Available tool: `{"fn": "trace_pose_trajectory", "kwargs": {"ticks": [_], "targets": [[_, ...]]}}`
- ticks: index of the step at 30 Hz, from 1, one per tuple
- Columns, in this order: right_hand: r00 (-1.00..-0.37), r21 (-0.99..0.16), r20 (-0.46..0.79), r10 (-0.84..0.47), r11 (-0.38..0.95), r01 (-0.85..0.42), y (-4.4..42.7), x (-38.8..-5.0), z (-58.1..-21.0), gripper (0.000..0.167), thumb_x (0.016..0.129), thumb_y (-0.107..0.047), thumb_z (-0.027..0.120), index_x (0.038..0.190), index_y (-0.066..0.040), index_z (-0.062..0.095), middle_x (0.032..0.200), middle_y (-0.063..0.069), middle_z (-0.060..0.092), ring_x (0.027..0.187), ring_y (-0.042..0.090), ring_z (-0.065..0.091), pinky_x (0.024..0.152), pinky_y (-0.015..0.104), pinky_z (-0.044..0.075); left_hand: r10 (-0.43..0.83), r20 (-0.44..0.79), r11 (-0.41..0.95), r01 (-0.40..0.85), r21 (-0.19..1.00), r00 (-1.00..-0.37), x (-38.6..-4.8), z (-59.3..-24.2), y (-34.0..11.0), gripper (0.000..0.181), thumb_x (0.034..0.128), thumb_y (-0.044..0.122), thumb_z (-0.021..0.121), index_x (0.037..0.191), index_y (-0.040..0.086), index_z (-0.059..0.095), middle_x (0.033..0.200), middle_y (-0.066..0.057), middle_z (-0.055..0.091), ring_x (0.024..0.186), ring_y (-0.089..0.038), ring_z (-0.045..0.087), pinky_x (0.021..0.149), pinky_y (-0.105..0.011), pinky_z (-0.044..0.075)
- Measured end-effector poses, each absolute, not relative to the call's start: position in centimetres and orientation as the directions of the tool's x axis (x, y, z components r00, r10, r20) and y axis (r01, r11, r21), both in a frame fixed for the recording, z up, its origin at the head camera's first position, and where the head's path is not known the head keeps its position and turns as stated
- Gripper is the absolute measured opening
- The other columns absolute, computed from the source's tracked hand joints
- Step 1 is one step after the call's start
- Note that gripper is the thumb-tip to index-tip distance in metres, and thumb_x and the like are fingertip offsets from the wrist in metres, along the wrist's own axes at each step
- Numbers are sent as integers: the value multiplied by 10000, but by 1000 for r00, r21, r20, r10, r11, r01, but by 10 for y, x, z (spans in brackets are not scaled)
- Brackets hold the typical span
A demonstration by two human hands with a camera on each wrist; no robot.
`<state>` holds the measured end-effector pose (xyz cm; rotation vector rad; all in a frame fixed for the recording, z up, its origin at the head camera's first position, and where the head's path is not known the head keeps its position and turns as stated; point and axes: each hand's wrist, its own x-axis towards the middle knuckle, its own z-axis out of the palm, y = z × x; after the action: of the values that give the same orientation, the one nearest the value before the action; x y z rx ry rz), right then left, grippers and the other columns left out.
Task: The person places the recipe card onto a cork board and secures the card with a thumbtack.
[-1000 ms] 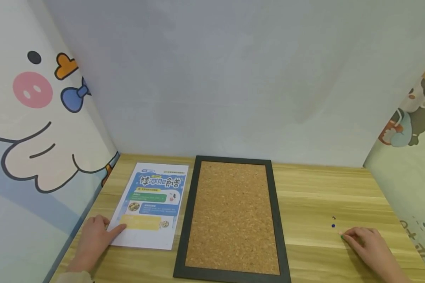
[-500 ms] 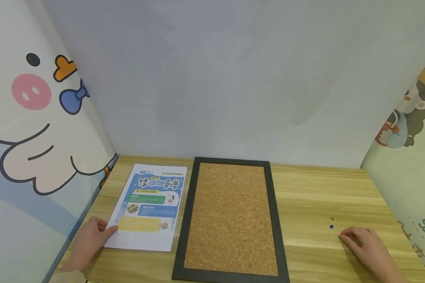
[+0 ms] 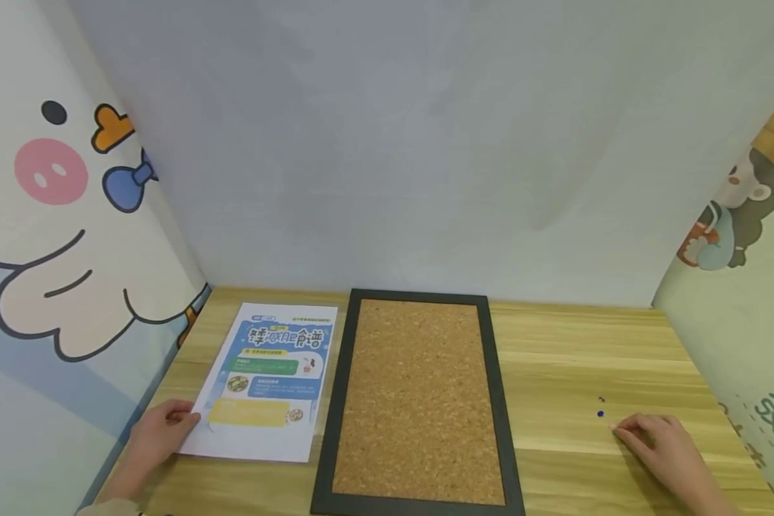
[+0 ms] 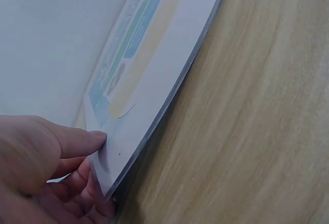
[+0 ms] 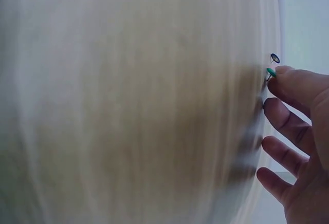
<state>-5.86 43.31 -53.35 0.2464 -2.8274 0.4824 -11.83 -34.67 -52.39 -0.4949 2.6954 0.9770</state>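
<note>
In the head view my left hand pinches the lower left corner of a printed poster sheet. The left wrist view shows the thumb on top and the other fingers under the poster's thick edge. My right hand is low over the table at the right. Its thumb and forefinger pinch a green thumbtack in the right wrist view. Just beyond the fingertips lies a blue thumbtack, with a small dark piece behind it.
A cork board with a black frame lies between the hands, close beside the poster. The wooden table meets a pale back wall. Cartoon-printed panels stand at both sides.
My left thumb has drawn back toward the poster's corner, and that corner has shifted slightly left. My right hand stays almost in place. The whole head view has drifted a little.
</note>
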Motion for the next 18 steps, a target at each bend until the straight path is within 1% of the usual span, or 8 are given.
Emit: {"fn": "trace_pose_trajectory", "kwargs": {"ticks": [3, 8, 11, 14, 15, 16, 17, 18], "targets": [[-962, -311, 253, -106, 932, -184, 432, -59, -532, 196, 825, -64, 858, 827, -224, 744, 796, -93, 726, 815, 204, 634, 792, 369, 432, -238, -301, 707, -377, 599, -923, -118, -526, -350, 437, 1015, 158, 628, 1276, -186, 568, 1088, -299, 657, 978, -374, 630, 825, -473, 534], [-965, -311, 243, -101, 934, -176, 430, -59, -531, 187, 832, -61, 852, 827, -214, 744, 804, -78, 730, 835, 267, 635, 798, 385, 435, -253, -278, 673, -375, 637, -927, -116, -530, -357, 455, 1042, 181, 610, 1326, -173, 575, 1188, -322, 668, 1051, -405, 633, 794, -385, 536], [-961, -308, 255, -108, 933, -187, 430, -60, -531, 196, 824, -62, 858, 817, -221, 743, 797, -83, 730, 828, 262, 636, 787, 377, 438, -272, -312, 611, -414, 675, -910, -115, -529, -359, 515, 1053, 226, 604, 1380, -167, 545, 1315, -340, 624, 1184, -468, 580, 904, -468, 542], [-958, -308, 264, -115, 931, -197, 431, -60, -531, 203, 818, -68, 863, 810, -232, 744, 791, -91, 729, 816, 229, 626, 766, 376, 444, -296, -359, 511, -464, 724, -885, -114, -526, -360, 588, 1046, 277, 617, 1429, -156, 507, 1413, -326, 573, 1337, -500, 472, 1047, -569, 468], [-955, -306, 270, -120, 930, -203, 431, -61, -531, 209, 812, -68, 867, 806, -237, 745, 788, -96, 729, 808, 208, 625, 762, 376, 447, -308, -371, 473, -479, 739, -876, -114, -525, -359, 597, 1042, 277, 623, 1444, -146, 499, 1428, -310, 572, 1369, -488, 450, 1063, -553, 461], [-953, -304, 275, -124, 930, -208, 431, -61, -531, 214, 807, -68, 870, 803, -242, 746, 784, -103, 727, 800, 187, 620, 755, 371, 449, -319, -381, 438, -491, 753, -868, -114, -524, -360, 606, 1035, 282, 636, 1452, -137, 498, 1422, -286, 592, 1382, -471, 441, 1058, -492, 481], [-951, -303, 282, -128, 929, -215, 431, -61, -531, 221, 800, -65, 874, 800, -246, 748, 781, -110, 727, 792, 164, 616, 751, 365, 450, -330, -384, 415, -498, 762, -862, -113, -523, -360, 600, 1029, 277, 647, 1453, -124, 508, 1397, -251, 629, 1375, -438, 454, 1031, -409, 502], [-948, -301, 289, -133, 927, -222, 431, -61, -531, 231, 791, -59, 878, 796, -250, 748, 778, -116, 725, 785, 142, 613, 749, 354, 448, -338, -383, 399, -500, 769, -859, -113, -523, -360, 593, 1018, 275, 666, 1445, -113, 526, 1349, -200, 677, 1323, -366, 513, 984, -327, 519]]}}
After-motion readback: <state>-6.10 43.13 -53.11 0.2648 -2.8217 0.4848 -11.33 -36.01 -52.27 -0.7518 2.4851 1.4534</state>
